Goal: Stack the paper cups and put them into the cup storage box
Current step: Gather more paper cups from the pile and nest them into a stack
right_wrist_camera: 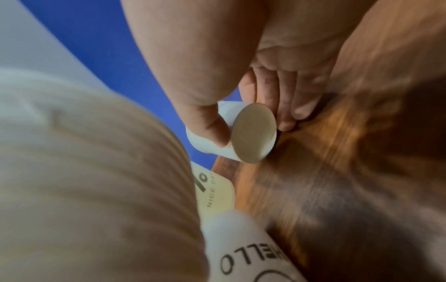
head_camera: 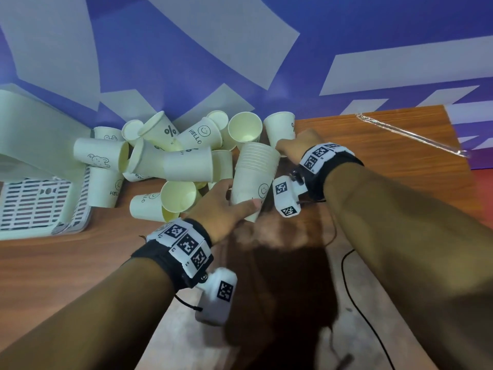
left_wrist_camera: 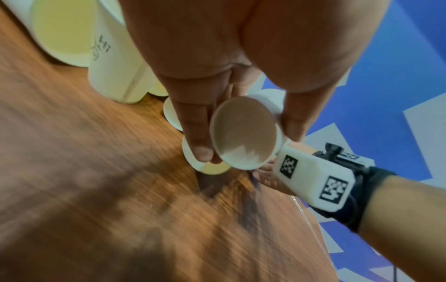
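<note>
A tall stack of nested white paper cups [head_camera: 253, 177] tilts above the wooden table. My left hand [head_camera: 240, 194] grips its lower end, thumb on one side and fingers on the other; the left wrist view shows the stack's round base [left_wrist_camera: 243, 133] between them. My right hand [head_camera: 290, 145] reaches behind the stack's rim to a single cup [head_camera: 280, 128] at the back. In the right wrist view, thumb and fingers pinch that cup [right_wrist_camera: 241, 133] near its base. The white slotted storage box [head_camera: 34, 206] sits at the left table edge.
Several loose cups [head_camera: 170, 156] lie and stand in a heap between the box and the stack, against the blue and white wall. A clear plastic sleeve [head_camera: 410, 134] lies at the back right. A black cable [head_camera: 354, 284] runs over the floor below the table edge.
</note>
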Available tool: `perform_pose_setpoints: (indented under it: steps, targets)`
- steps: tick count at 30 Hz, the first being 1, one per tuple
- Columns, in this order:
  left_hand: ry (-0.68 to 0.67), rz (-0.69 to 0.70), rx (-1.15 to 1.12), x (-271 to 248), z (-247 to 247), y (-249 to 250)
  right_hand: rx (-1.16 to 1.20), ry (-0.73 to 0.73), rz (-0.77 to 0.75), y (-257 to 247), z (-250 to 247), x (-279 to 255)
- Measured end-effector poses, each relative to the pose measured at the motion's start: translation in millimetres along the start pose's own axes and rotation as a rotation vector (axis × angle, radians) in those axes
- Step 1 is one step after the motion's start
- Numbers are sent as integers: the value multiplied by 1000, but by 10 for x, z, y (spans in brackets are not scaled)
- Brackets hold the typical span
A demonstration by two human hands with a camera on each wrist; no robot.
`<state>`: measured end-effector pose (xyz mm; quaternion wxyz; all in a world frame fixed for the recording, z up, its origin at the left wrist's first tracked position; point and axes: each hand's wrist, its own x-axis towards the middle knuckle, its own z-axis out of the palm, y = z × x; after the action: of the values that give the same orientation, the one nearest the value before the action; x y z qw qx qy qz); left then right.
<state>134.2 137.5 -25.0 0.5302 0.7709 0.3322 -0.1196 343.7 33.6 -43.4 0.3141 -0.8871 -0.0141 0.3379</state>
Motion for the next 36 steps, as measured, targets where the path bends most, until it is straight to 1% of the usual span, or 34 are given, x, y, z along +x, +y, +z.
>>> perform_pose_setpoints:
  steps: [2, 4, 6, 8, 10, 15, 17, 20, 23, 24, 26, 28, 30, 32, 36]
  targets:
    - [-23, -1, 0, -37, -1, -9, 176, -5, 67, 112, -38, -104]
    - [-41, -7, 16, -63, 8, -30, 428, -44, 92, 219, -67, -253]
    - [-60, -22, 11, -94, 22, -51, 637, -123, 95, 287, -61, -438]
    - [-81, -18, 4, -150, 30, -49, 789, -203, 80, 310, -11, -652]
    - [-85, 1, 6, -231, 12, -35, 876, -256, 55, 291, 72, -853]
    - [-60, 62, 5, -627, -192, -14, 952, -325, 17, 89, 237, -1369]
    - [-32, 81, -17, -776, -331, -54, 944, -376, 14, -26, 300, -1532]
    - [6, 92, -81, -941, -600, -144, 871, -451, -53, -264, 385, -1756]
    - [45, 84, -125, -1063, -912, -277, 843, -437, -141, -559, 507, -1940]
    - [52, 92, -133, -1093, -1021, -343, 850, -418, -173, -677, 570, -2014]
    - [70, 127, -120, -1135, -1249, -482, 827, -294, -225, -921, 766, -2099]
    - [68, 141, -107, -1179, -1494, -609, 706, -130, -266, -1151, 1021, -2189]
    - [48, 118, -97, -1208, -1748, -751, 550, -32, -280, -1333, 1307, -2237]
    - [45, 86, -50, -1218, -1982, -951, 420, 18, -277, -1428, 1583, -2253]
    - [72, -66, 10, -1307, -2403, -1553, 170, 5, -216, -1371, 2151, -2224]
